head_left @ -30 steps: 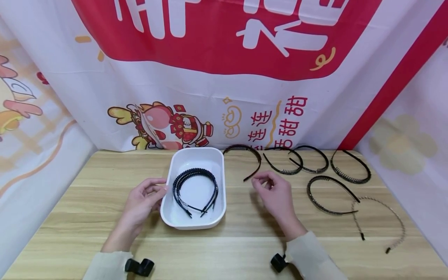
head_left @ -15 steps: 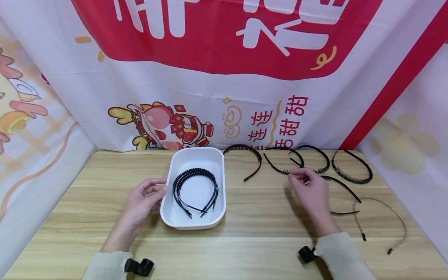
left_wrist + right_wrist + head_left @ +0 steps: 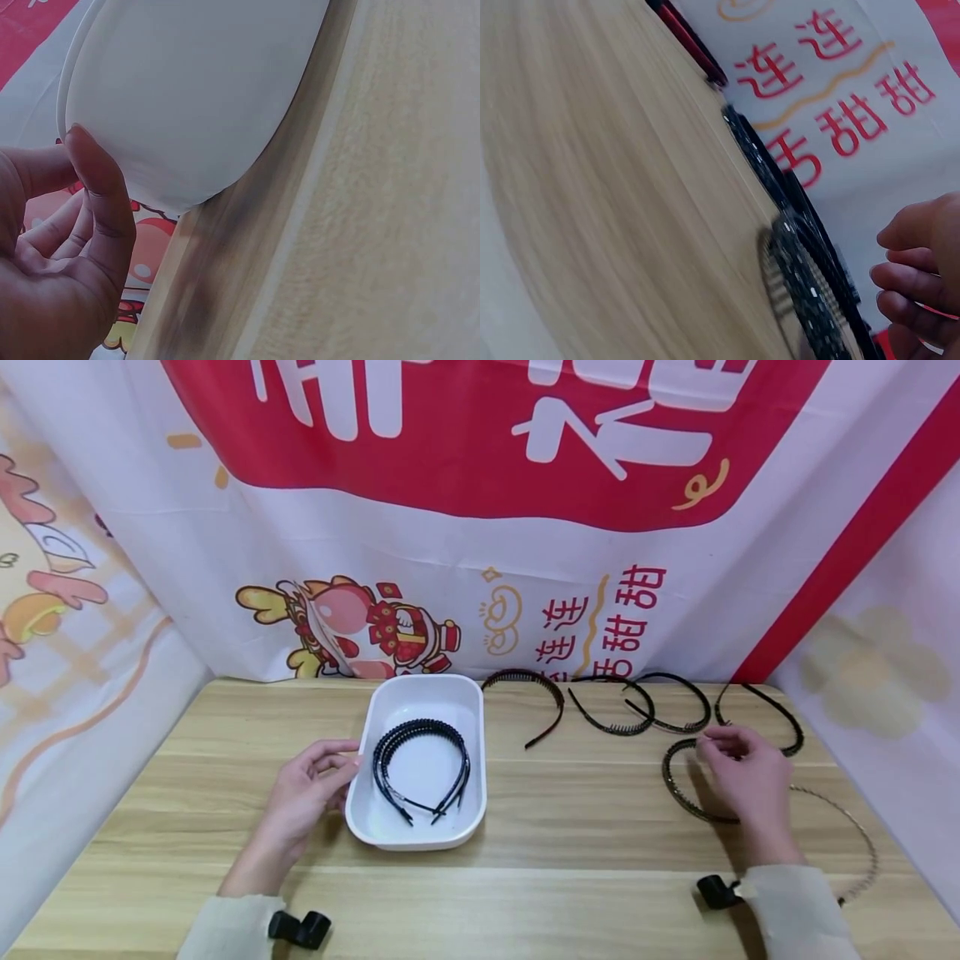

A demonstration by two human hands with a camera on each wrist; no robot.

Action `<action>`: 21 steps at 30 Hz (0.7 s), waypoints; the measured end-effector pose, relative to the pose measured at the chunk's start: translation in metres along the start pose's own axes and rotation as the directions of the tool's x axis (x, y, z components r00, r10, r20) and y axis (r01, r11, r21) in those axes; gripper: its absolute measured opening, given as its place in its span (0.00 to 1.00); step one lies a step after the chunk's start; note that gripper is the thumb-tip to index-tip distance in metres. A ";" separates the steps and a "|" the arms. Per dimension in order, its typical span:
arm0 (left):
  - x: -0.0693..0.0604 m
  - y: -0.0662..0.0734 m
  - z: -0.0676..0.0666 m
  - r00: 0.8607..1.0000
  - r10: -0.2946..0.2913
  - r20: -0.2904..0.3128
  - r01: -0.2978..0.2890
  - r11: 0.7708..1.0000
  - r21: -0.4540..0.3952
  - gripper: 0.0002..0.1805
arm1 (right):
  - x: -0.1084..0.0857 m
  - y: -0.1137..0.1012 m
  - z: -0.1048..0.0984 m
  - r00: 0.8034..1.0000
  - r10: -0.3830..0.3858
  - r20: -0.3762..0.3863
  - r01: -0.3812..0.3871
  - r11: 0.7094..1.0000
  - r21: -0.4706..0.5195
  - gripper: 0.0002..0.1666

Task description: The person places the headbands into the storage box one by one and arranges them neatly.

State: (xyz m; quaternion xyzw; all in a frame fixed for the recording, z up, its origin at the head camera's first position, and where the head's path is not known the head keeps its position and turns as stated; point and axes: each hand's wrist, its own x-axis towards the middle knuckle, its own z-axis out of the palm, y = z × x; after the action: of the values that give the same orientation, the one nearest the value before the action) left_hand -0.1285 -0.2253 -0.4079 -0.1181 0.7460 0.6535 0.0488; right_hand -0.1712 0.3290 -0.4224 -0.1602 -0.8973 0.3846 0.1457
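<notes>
Left hand (image 3: pixel 306 785) is pinching a white oblong tub rim (image 3: pixel 412 844), loose-fingered right hand (image 3: pixel 750 781) hovering by a black headband (image 3: pixel 668 781), wooden tabletop (image 3: pixel 570 810) between.

Plain white is shown by the smooth, round-cornered rectangular box (image 3: pixel 427 695), black by the curved, ridged headbands (image 3: pixel 420 727) stacked inside, brownish by the thin wavy headband (image 3: pixel 861 829). Silvery flecks are seen on the black arched toothed headband (image 3: pixel 810 292); dark red is noted on the glossy narrow headband (image 3: pixel 686 41). The flat wood-grain tabletop (image 3: pixel 570 893) is streaked light brown, and the white fabric backdrop (image 3: pixel 420 552) is printed with red, orange and pink.
</notes>
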 end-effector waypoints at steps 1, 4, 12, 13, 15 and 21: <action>0.000 0.000 0.000 1.000 0.001 0.000 -0.001 1.000 -0.001 0.25 | 0.001 0.003 -0.002 1.000 0.001 0.000 -0.001 1.000 0.000 0.18; 0.000 -0.001 0.000 1.000 0.001 0.003 -0.001 1.000 -0.001 0.25 | 0.004 0.011 -0.006 1.000 -0.009 0.003 0.009 1.000 0.000 0.19; 0.001 -0.002 0.000 1.000 -0.004 0.015 0.004 1.000 0.001 0.27 | 0.007 0.027 -0.016 1.000 0.026 0.008 -0.026 0.999 -0.025 0.24; 0.001 -0.002 0.000 1.000 -0.004 0.014 0.004 1.000 0.002 0.26 | 0.007 0.028 -0.017 0.999 0.037 0.005 -0.037 0.999 -0.023 0.24; 0.000 -0.002 0.000 1.000 -0.004 0.009 0.004 1.000 0.001 0.26 | 0.008 0.030 -0.018 0.998 0.059 0.002 -0.059 0.998 -0.019 0.26; 0.000 -0.001 0.000 1.000 -0.004 0.003 0.004 1.000 -0.005 0.25 | 0.011 0.032 -0.023 0.996 0.091 -0.024 -0.092 0.995 -0.040 0.26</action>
State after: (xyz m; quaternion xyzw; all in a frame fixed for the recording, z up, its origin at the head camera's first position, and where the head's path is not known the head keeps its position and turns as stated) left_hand -0.1281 -0.2252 -0.4093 -0.1189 0.7442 0.6554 0.0509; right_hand -0.1667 0.3693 -0.4294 -0.2085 -0.8952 0.3704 0.1342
